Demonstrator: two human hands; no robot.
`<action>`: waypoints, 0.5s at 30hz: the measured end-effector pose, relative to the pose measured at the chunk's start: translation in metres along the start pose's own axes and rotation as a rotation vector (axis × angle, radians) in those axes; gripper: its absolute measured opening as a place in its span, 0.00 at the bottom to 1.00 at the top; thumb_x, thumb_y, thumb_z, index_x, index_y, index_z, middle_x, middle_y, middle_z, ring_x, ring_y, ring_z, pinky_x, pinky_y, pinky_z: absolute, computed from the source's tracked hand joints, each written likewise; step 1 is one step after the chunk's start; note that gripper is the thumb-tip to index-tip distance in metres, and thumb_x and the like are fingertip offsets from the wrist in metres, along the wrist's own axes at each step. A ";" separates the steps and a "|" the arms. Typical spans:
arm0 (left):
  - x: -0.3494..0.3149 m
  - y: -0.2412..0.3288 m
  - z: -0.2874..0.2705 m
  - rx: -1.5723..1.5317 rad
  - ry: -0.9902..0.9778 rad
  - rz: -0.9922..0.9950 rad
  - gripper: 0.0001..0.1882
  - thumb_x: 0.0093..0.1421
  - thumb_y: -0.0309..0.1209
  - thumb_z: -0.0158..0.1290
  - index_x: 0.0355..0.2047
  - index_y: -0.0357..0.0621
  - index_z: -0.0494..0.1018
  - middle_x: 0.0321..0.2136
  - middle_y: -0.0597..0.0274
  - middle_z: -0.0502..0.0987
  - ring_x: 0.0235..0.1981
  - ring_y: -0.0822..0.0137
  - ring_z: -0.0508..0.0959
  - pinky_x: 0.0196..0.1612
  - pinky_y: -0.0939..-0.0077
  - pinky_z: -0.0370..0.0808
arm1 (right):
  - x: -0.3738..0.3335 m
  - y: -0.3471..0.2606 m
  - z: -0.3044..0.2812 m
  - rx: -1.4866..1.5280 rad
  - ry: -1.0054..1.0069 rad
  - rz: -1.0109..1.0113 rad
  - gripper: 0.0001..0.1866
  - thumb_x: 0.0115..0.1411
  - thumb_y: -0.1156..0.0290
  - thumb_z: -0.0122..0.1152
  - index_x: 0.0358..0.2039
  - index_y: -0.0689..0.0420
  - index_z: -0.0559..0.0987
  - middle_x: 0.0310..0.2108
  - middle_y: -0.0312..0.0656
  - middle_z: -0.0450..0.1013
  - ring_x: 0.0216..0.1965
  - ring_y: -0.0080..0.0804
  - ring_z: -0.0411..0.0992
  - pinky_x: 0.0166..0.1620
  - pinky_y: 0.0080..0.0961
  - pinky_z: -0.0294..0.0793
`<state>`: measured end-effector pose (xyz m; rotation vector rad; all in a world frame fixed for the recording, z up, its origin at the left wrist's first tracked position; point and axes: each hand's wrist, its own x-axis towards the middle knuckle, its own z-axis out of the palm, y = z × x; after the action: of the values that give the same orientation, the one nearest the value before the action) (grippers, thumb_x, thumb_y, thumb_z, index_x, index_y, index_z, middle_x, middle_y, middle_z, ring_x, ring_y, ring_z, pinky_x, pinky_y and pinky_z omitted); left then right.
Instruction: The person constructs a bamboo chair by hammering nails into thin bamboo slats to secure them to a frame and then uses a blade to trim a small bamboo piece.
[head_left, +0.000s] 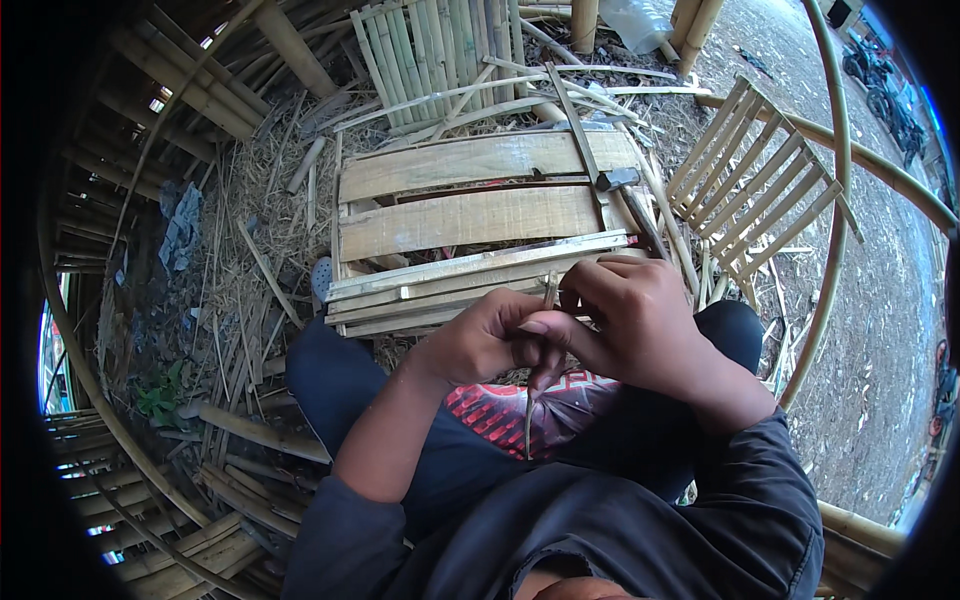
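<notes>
Above my lap, my left hand (488,338) is closed round a thin bamboo strip (529,425). The strip's upper end sticks up between my hands, and its lower end hangs toward my shirt. My right hand (635,312) has its fingers curled at the upper part of the same strip, its thumb against my left fingers. The right fingertips are partly hidden. Just beyond my hands is a low slatted wooden bench (430,227), with several cut bamboo strips (470,268) along its near edge.
A hammer (622,181) and a long dark flat bar (574,118) lie on the bench's right side. Slatted bamboo panels stand behind (430,55) and to the right (755,175). Shavings and bamboo offcuts cover the ground. A curved bamboo pole (840,200) rises at right.
</notes>
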<state>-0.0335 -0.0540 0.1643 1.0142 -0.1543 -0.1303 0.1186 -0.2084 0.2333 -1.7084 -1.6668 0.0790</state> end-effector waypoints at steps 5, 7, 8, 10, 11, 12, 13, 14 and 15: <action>0.000 -0.006 0.003 -0.033 0.116 0.031 0.11 0.67 0.32 0.61 0.37 0.37 0.73 0.29 0.62 0.77 0.30 0.71 0.80 0.34 0.73 0.78 | -0.001 0.001 0.006 -0.025 0.024 0.053 0.23 0.62 0.55 0.72 0.20 0.58 0.75 0.14 0.47 0.71 0.19 0.50 0.75 0.24 0.41 0.72; 0.000 -0.002 0.004 0.047 0.115 0.016 0.01 0.64 0.21 0.53 0.36 0.38 0.73 0.27 0.63 0.77 0.28 0.71 0.80 0.34 0.73 0.78 | -0.001 0.001 0.004 0.073 0.010 0.103 0.24 0.63 0.56 0.72 0.19 0.59 0.74 0.13 0.47 0.71 0.18 0.50 0.75 0.23 0.40 0.72; 0.001 -0.001 0.006 0.046 0.112 0.016 0.01 0.64 0.21 0.53 0.36 0.38 0.73 0.27 0.63 0.77 0.28 0.71 0.80 0.34 0.73 0.78 | -0.001 0.000 0.003 0.170 -0.004 0.153 0.24 0.63 0.57 0.72 0.18 0.59 0.74 0.13 0.47 0.71 0.17 0.49 0.75 0.22 0.39 0.72; 0.001 0.001 0.009 0.084 0.142 0.017 0.06 0.59 0.16 0.48 0.34 0.37 0.73 0.26 0.62 0.77 0.26 0.71 0.79 0.33 0.73 0.78 | -0.002 0.000 0.002 0.210 -0.011 0.150 0.23 0.64 0.62 0.72 0.19 0.61 0.74 0.13 0.46 0.67 0.15 0.42 0.66 0.21 0.34 0.67; 0.001 0.001 0.010 0.085 0.142 0.016 0.06 0.59 0.16 0.48 0.34 0.37 0.73 0.26 0.62 0.77 0.26 0.71 0.79 0.33 0.73 0.78 | -0.001 -0.001 0.001 0.255 -0.020 0.144 0.21 0.64 0.66 0.73 0.19 0.63 0.75 0.13 0.46 0.64 0.14 0.34 0.57 0.21 0.30 0.61; 0.001 0.001 0.010 0.098 0.141 0.029 0.07 0.59 0.16 0.47 0.33 0.37 0.73 0.26 0.62 0.77 0.26 0.71 0.79 0.33 0.73 0.77 | -0.001 -0.001 0.001 0.256 -0.019 0.144 0.21 0.64 0.66 0.73 0.19 0.63 0.75 0.13 0.46 0.64 0.14 0.34 0.57 0.21 0.30 0.61; 0.001 0.002 0.010 0.111 0.139 0.043 0.08 0.58 0.15 0.46 0.32 0.37 0.73 0.25 0.62 0.77 0.26 0.71 0.79 0.32 0.73 0.77 | 0.000 -0.002 0.002 0.274 -0.020 0.170 0.23 0.64 0.63 0.72 0.18 0.61 0.74 0.12 0.47 0.67 0.15 0.41 0.66 0.21 0.34 0.66; 0.001 0.002 0.011 0.111 0.139 0.042 0.08 0.58 0.15 0.46 0.32 0.37 0.73 0.25 0.62 0.77 0.26 0.71 0.79 0.32 0.73 0.77 | 0.000 -0.002 0.002 0.291 -0.022 0.197 0.25 0.64 0.60 0.72 0.16 0.60 0.73 0.12 0.48 0.70 0.16 0.48 0.75 0.21 0.38 0.71; 0.001 0.003 0.011 0.104 0.155 0.037 0.08 0.58 0.14 0.45 0.32 0.37 0.73 0.25 0.62 0.77 0.26 0.71 0.79 0.32 0.74 0.77 | 0.000 -0.003 0.002 0.291 -0.022 0.197 0.25 0.64 0.60 0.72 0.16 0.60 0.73 0.12 0.48 0.70 0.16 0.48 0.75 0.21 0.38 0.71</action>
<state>-0.0349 -0.0622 0.1724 1.1206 -0.0384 -0.0099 0.1150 -0.2080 0.2330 -1.6451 -1.4180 0.4149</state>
